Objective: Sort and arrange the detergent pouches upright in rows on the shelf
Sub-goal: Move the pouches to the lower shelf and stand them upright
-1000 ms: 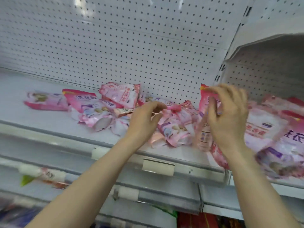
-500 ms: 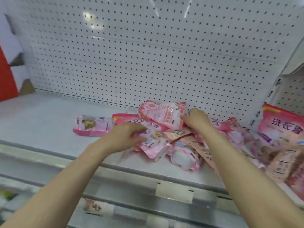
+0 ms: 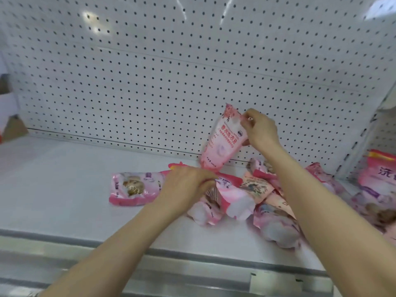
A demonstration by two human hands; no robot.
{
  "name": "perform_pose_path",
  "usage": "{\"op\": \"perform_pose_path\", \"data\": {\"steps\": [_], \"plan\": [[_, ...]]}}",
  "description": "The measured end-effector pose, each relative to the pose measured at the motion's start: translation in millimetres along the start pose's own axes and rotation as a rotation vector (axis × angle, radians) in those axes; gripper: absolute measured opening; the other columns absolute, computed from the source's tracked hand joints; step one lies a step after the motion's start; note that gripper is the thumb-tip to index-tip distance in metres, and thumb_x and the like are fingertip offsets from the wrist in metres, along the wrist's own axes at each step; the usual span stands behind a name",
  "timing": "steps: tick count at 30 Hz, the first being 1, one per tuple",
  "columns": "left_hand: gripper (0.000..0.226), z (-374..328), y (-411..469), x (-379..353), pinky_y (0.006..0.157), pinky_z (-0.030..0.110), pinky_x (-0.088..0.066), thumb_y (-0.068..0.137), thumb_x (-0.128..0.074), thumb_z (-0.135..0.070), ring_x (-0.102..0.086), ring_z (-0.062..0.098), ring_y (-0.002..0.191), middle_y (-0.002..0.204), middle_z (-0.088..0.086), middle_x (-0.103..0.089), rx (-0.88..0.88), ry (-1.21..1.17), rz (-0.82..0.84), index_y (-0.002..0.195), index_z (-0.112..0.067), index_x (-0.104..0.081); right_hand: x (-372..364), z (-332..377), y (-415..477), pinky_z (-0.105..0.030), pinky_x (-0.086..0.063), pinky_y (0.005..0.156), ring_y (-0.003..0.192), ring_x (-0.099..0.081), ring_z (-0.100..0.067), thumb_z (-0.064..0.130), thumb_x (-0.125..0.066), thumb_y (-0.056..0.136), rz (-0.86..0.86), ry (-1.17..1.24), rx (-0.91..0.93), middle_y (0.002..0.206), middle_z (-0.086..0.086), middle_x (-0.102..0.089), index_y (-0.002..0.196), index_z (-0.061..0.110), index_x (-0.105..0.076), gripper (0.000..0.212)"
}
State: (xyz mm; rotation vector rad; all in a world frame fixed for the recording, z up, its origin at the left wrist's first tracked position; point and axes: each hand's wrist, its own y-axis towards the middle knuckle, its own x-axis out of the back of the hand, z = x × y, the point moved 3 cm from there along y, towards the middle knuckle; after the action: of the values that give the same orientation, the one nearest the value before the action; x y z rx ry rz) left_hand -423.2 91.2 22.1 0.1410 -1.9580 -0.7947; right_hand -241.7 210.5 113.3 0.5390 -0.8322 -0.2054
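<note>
The right hand (image 3: pixel 260 130), arm extended toward the white perforated metal back panel (image 3: pixel 150 82), pinches the top corner of a glossy pink-and-white plastic detergent pouch (image 3: pixel 221 142), held tilted with its lower end at the rear of the white metal shelf (image 3: pixel 64 189). The left hand (image 3: pixel 188 185), knuckles up, curls its fingers on a crumpled pink film pouch (image 3: pixel 232 199) in the loose heap of pink pouches (image 3: pixel 276 230) on the shelf. The left fingertips are hidden, the heap's printing is blurred, and the frame edge cuts off larger pink pouches (image 3: pixel 379 174) at right.
</note>
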Motion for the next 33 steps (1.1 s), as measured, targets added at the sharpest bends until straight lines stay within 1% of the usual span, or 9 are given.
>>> {"op": "perform_pose_path", "data": {"steps": [2, 6, 11, 14, 19, 22, 28, 30, 33], "plan": [[0.025, 18.0, 5.6, 13.0, 0.065, 0.030, -0.044, 0.083, -0.051, -0.045, -0.066, 0.022, 0.078, 0.080, -0.006, -0.073, 0.103, -0.089, -0.087, 0.093, -0.036, -0.073, -3.7, 4.5, 7.8, -0.013, -0.046, 0.040, 0.059, -0.066, -0.020, 0.016, -0.050, 0.102, -0.013, 0.000, 0.060, 0.091, -0.008, -0.068, 0.094, 0.016, -0.060, 0.013], [0.015, 60.6, 22.4, 38.7, 0.063, 0.025, -0.042, 0.089, -0.061, -0.021, -0.056, 0.004, 0.062, 0.059, -0.014, -0.062, 0.366, -0.300, -0.235, 0.081, -0.025, -0.072, -15.3, 10.7, 26.1, -0.044, -0.058, 0.068, 0.065, -0.066, -0.024, 0.022, -0.055, 0.099, -0.015, -0.048, 0.162, 0.081, -0.002, -0.070, 0.093, 0.020, -0.065, 0.011], [0.019, 119.8, 48.0, 69.1, 0.074, 0.053, -0.056, 0.088, -0.057, -0.036, -0.069, 0.031, 0.076, 0.071, 0.001, -0.071, 0.684, -0.524, -0.426, 0.075, -0.027, -0.069, -31.2, 30.8, 52.3, -0.039, -0.054, 0.078, 0.074, -0.064, -0.017, 0.027, -0.058, 0.098, -0.020, -0.028, 0.292, 0.086, 0.007, -0.071, 0.102, 0.021, -0.069, 0.014], [0.023, 143.1, 54.0, 80.9, 0.078, 0.056, -0.056, 0.086, -0.057, -0.038, -0.070, 0.033, 0.075, 0.075, 0.005, -0.073, 0.784, -0.610, -0.463, 0.071, -0.026, -0.069, -44.5, 40.3, 61.8, -0.038, -0.054, 0.082, 0.080, -0.066, -0.016, 0.022, -0.059, 0.097, 0.004, 0.091, 0.279, 0.087, 0.006, -0.071, 0.101, 0.019, -0.071, 0.012], [0.027, 163.5, 48.5, 85.0, 0.049, 0.022, -0.050, 0.096, -0.056, -0.021, -0.064, 0.015, 0.054, 0.064, -0.001, -0.069, 0.854, -0.806, -0.485, 0.072, -0.014, -0.065, -81.7, 53.8, 53.0, -0.037, -0.054, 0.082, 0.083, -0.065, -0.013, 0.022, -0.060, 0.096, 0.121, 0.159, 0.267, 0.087, 0.009, -0.070, 0.098, 0.021, -0.070, 0.010], [0.026, 173.4, 44.1, 87.7, 0.047, 0.020, -0.046, 0.095, -0.057, -0.022, -0.063, 0.012, 0.053, 0.065, -0.001, -0.068, 0.839, -0.832, -0.460, 0.071, -0.015, -0.064, -94.8, 52.3, 46.8, -0.040, -0.054, 0.084, 0.089, -0.067, -0.017, 0.026, -0.058, 0.098, 0.150, 0.109, 0.196, 0.095, 0.004, -0.073, 0.103, 0.020, -0.070, 0.014], [0.023, 182.2, 45.4, 103.0, 0.037, 0.013, -0.040, 0.098, -0.053, -0.019, -0.058, 0.006, 0.041, 0.067, 0.000, -0.067, 0.855, -1.100, -0.407, 0.078, -0.011, -0.061, -89.6, 99.9, 6.8, -0.028, -0.040, 0.090, 0.105, -0.051, -0.021, 0.014, -0.062, 0.092, -0.225, -0.133, 0.416, 0.110, 0.000, -0.063, 0.117, 0.015, -0.060, 0.025], [0.021, 185.1, 45.8, 106.3, 0.038, 0.013, -0.040, 0.099, -0.051, -0.017, -0.056, 0.005, 0.041, 0.073, 0.002, -0.065, 0.909, -1.229, -0.386, 0.080, -0.010, -0.059, -105.3, 118.2, -19.0, -0.030, -0.044, 0.091, 0.104, -0.052, -0.011, 0.031, -0.066, 0.091, -0.074, 0.016, 0.400, 0.115, 0.008, -0.059, 0.125, 0.020, -0.052, 0.038], [0.019, 187.0, 45.7, 107.0, 0.036, 0.015, -0.044, 0.098, -0.050, -0.011, -0.056, 0.005, 0.041, 0.062, 0.000, -0.065, 1.024, -1.515, -0.392, 0.080, -0.008, -0.056, -131.0, 134.2, -52.8, -0.031, -0.040, 0.107, 0.134, -0.041, -0.012, 0.056, -0.076, 0.075, 0.287, 0.155, 0.315, 0.155, 0.003, -0.029, 0.150, 0.041, -0.019, 0.095]]}}
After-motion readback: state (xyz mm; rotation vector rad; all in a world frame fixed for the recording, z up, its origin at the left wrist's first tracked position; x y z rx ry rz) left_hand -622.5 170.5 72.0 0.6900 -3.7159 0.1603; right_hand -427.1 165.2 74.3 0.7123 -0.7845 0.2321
